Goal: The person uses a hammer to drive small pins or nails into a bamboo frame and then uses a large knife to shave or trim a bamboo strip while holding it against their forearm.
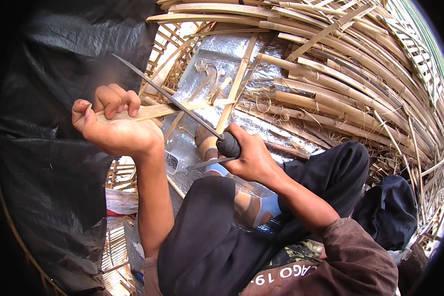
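Observation:
My left hand (116,116) is raised at the left, its fingers curled round one end of a pale bamboo strip (175,108). The strip's other end points right, above the silvery sheet. My right hand (254,157) grips the dark wrapped handle of a long knife (158,89). Its narrow blade slants up and left, crossing over the strip just right of my left hand; whether the edge touches the strip I cannot tell. A shorter grey metal piece (206,164) sticks out to the left below my right hand.
Stacked split bamboo (330,93) fills the back right. A silvery sheet (222,45) with shavings lies in front of me. Black plastic sheeting (49,187) hangs at the left. My bent knees in dark trousers (202,222) and my striped sock (269,206) are close below the hands.

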`<move>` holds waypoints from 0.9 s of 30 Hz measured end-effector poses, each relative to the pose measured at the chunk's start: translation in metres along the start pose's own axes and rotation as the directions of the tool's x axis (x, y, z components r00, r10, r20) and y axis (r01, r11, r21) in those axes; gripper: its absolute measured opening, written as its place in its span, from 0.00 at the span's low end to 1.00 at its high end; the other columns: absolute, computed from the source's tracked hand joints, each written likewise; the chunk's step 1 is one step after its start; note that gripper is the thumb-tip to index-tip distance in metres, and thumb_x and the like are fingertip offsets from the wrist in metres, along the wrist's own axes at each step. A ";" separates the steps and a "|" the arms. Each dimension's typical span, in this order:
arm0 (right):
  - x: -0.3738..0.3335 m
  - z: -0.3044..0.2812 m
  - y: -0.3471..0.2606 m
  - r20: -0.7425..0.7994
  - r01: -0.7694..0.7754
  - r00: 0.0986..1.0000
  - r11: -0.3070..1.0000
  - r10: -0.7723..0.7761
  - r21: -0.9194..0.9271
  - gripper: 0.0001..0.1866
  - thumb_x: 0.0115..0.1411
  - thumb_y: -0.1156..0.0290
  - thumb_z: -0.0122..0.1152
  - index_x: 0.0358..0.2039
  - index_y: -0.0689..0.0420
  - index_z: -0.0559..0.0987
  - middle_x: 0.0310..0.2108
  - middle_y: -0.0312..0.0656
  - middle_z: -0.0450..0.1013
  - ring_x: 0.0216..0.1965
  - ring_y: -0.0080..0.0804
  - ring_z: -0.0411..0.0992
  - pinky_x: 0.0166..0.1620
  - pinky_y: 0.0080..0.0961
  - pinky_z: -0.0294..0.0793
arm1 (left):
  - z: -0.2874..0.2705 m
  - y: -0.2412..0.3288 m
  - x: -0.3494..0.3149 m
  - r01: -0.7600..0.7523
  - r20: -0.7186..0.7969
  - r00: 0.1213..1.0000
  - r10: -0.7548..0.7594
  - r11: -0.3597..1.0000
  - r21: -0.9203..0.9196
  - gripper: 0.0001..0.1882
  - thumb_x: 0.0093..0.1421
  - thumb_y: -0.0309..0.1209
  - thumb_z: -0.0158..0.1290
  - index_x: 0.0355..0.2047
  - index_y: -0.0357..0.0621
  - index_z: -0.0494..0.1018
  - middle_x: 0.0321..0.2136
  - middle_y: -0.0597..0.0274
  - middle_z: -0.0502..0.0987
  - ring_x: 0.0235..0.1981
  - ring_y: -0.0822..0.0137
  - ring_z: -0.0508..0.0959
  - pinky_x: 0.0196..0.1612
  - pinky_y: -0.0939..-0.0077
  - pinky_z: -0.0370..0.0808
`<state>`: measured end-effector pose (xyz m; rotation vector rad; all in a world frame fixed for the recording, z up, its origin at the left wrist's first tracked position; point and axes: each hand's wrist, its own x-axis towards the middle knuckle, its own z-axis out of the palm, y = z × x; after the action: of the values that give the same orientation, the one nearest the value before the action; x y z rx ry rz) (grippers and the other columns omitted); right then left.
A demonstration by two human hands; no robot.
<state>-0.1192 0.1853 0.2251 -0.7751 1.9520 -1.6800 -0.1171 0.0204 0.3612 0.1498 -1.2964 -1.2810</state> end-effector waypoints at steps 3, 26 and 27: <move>0.023 0.002 0.079 -0.115 -0.201 0.977 0.949 0.178 -0.244 0.16 0.47 0.69 0.66 0.34 0.62 0.71 0.26 0.59 0.75 0.33 0.61 0.76 0.38 0.45 0.73 | 0.011 0.002 0.002 0.017 -0.016 1.000 -0.018 1.000 -0.021 0.10 0.57 0.37 0.39 0.38 0.52 0.57 0.15 0.70 0.50 0.17 0.75 0.50 0.18 0.80 0.47; 0.031 -0.010 0.106 -0.153 -0.279 0.959 0.895 0.239 -0.348 0.19 0.46 0.67 0.66 0.37 0.61 0.73 0.27 0.59 0.76 0.33 0.60 0.76 0.40 0.48 0.73 | 0.024 -0.015 0.023 0.038 -0.128 0.991 -0.027 0.996 0.084 0.05 0.57 0.34 0.35 0.32 0.51 0.54 0.14 0.71 0.46 0.16 0.76 0.48 0.18 0.80 0.45; 0.030 -0.015 0.104 -0.148 -0.286 0.957 0.885 0.248 -0.368 0.17 0.47 0.68 0.64 0.36 0.61 0.71 0.30 0.64 0.76 0.36 0.65 0.74 0.41 0.52 0.72 | 0.024 -0.016 0.029 0.037 -0.154 0.988 -0.027 0.997 0.064 0.04 0.57 0.34 0.35 0.31 0.51 0.54 0.14 0.71 0.46 0.16 0.76 0.48 0.18 0.80 0.45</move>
<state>-0.1643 0.1870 0.1254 -0.5265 2.3755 -1.2046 -0.1525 0.0056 0.3764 0.3117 -1.2094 -1.2289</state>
